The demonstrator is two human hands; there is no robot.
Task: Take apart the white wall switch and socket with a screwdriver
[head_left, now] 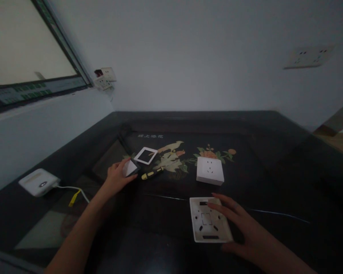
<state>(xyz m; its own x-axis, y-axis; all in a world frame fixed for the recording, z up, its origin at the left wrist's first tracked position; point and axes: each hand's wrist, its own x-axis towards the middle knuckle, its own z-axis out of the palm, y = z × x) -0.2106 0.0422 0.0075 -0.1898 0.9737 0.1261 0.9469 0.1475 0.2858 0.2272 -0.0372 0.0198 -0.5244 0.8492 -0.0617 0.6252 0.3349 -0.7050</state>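
Observation:
My left hand (117,176) grips a small white and dark-grey square piece (130,168) between thumb and fingers; its exact kind is hard to make out in the dim light. Beside it lies a white square frame (138,160) with an open middle, and a black-and-yellow screwdriver (152,174) is just to the right. With fingers over the upper right edge and thumb by the lower right corner, my right hand (236,220) holds a white socket mounting box (206,219), its slotted inside facing up. Farther back sits a white wall socket (210,170), face up.
A white box-shaped device (39,182) with a cable and yellow tag (74,198) is at the left of the dark table (165,243). Sockets are mounted on the wall at the back left (104,78) and right (308,57). A window (31,42) borders the left side.

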